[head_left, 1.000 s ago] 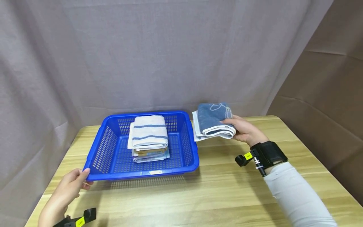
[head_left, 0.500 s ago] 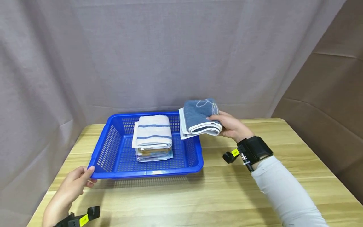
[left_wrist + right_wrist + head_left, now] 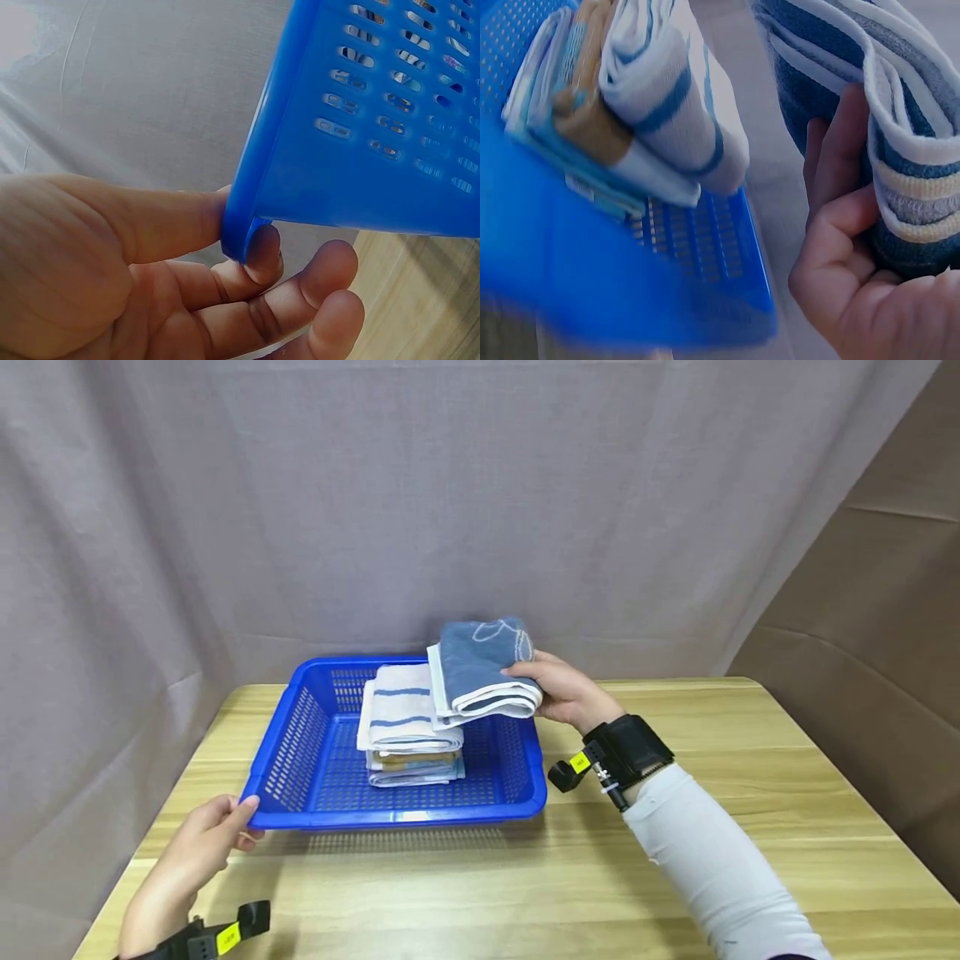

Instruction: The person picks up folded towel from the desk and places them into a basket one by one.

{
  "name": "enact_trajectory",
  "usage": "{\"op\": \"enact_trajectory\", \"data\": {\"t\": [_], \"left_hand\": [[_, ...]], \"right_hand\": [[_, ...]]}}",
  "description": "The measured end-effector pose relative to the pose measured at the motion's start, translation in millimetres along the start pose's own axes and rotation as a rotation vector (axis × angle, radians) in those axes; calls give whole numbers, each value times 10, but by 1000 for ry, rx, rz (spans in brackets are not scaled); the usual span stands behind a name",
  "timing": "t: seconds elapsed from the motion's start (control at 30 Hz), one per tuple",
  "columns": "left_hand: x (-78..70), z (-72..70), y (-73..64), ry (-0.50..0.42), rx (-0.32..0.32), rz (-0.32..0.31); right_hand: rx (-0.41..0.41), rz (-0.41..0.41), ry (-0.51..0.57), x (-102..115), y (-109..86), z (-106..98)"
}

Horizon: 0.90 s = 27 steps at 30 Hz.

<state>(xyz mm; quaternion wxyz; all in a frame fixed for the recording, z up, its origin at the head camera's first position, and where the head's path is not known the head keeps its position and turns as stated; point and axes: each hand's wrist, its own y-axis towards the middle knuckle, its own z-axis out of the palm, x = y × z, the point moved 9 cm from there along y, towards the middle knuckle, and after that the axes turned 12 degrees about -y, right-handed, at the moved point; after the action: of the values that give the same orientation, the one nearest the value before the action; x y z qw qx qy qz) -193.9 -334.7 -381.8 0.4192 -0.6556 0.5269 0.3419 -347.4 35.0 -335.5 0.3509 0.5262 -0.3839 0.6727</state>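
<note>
My left hand (image 3: 197, 852) pinches the near left corner of the blue plastic basket (image 3: 397, 817); in the left wrist view the thumb and index finger (image 3: 264, 255) grip its rim. A folded dark blue towel (image 3: 480, 664) with white edging and a pale leaf outline is held in my right hand (image 3: 566, 692), thumb on top and fingers beneath. It hangs above the basket's right part, overlapping the stack in the head view. Inside the basket lies a stack of folded towels, the top one white with blue stripes (image 3: 408, 739), over a brown one (image 3: 420, 762) and pale blue ones (image 3: 416, 777).
Beneath the basket is a wooden table (image 3: 675, 860), reaching out to the right and front. A grey curtain (image 3: 480, 502) hangs behind it, and a brown cloth panel (image 3: 877, 635) stands at the right.
My right hand has carried the dark blue towel leftward, from beside the basket to above its right part. The left hand keeps its grip on the basket corner; the head view has shifted slightly.
</note>
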Motion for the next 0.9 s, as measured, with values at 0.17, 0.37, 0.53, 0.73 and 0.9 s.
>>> {"op": "enact_trajectory", "data": {"t": [0.17,0.37,0.53,0.73,0.9], "left_hand": [[-1,49,-6,-16,7,5],[-21,84,-16,-26,16,23],[-13,51,-23,-10,12,9],[39,9,-61,-12,6,-19],[53,-6,-79,-26,0,-8]], "right_hand": [[14,7,-11,2,64,132],[20,-10,12,59,117,263],[22,-4,41,88,191,393],[20,22,89,95,307,551],[20,53,119,51,396,650]]}}
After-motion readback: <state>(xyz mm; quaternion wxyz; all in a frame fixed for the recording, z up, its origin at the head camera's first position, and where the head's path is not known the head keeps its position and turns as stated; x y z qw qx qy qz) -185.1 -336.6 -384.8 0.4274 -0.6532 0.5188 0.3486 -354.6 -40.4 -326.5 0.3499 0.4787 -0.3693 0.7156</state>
